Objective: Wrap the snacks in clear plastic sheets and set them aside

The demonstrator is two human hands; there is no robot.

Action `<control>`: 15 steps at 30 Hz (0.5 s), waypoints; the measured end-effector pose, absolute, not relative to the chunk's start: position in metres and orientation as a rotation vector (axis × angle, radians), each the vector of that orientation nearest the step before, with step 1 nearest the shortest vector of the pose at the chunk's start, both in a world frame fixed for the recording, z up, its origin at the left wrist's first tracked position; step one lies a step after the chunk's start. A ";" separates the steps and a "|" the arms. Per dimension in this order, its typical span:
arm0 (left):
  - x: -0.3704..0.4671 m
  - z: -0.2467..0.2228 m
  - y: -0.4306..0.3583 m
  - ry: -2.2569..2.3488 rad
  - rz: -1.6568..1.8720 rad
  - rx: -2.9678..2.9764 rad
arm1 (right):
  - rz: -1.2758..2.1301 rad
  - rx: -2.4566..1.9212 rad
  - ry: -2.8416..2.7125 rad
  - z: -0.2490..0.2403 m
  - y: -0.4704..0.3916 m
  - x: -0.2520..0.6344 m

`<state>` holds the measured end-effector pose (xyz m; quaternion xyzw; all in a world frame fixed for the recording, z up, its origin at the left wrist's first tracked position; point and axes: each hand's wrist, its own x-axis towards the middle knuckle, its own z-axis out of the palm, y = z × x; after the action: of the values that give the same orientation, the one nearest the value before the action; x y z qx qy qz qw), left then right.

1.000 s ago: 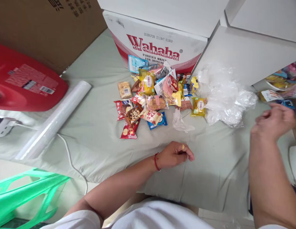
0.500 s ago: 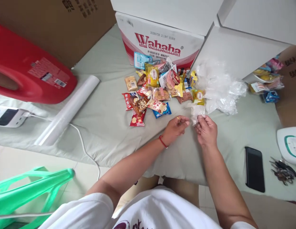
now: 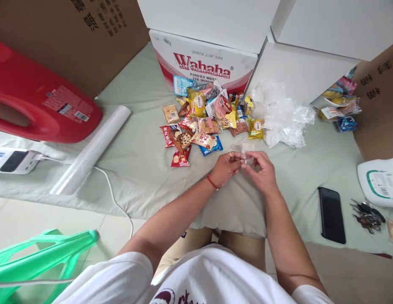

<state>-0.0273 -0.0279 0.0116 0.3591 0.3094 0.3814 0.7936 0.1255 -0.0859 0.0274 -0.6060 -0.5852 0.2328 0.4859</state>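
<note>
Both my hands meet at a small clear plastic bag (image 3: 246, 147) near the middle of the cloth-covered table. My left hand (image 3: 227, 168), with a red string on its wrist, pinches the bag's near edge. Opposite it, my right hand (image 3: 263, 171) grips the same edge between thumb and fingers. Just beyond them lies a pile of wrapped snacks (image 3: 209, 125), with a yellow packet (image 3: 256, 128) at its right side. A heap of crumpled clear bags (image 3: 283, 114) sits to the right of the pile.
On the left are a red jug (image 3: 41, 97), a plastic film roll (image 3: 91, 150), a white power strip (image 3: 14, 160) and its cable. The Wahaha box (image 3: 202, 63) stands behind. At the right lie a black phone (image 3: 332, 214), keys (image 3: 367, 216) and a white container (image 3: 380, 181).
My left hand has moved right and now grips the clear bag alongside my right hand. The bag has come left and nearer to me. The whole view has shifted slightly.
</note>
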 end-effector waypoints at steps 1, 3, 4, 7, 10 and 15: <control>-0.027 0.011 -0.028 0.659 0.823 0.774 | 0.627 -1.481 -1.443 0.027 -0.086 0.125; -0.028 0.011 -0.027 0.655 0.830 0.778 | 0.740 -1.486 -1.340 0.024 -0.084 0.125; -0.028 0.011 -0.027 0.656 0.824 0.779 | 0.779 -1.479 -1.256 0.021 -0.083 0.125; -0.030 0.013 -0.025 0.661 0.804 0.765 | 0.833 -1.445 -1.047 0.016 -0.080 0.130; -0.033 0.015 -0.023 0.646 0.817 0.729 | 0.841 -1.376 -0.930 0.015 -0.078 0.134; -0.034 0.016 -0.022 0.612 0.809 0.739 | 0.804 -1.438 -1.195 0.016 -0.080 0.130</control>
<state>-0.0341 -0.0216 0.0161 0.3456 0.2865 0.3786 0.8094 0.1303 -0.0805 0.0163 -0.6012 -0.4997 0.3359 0.5254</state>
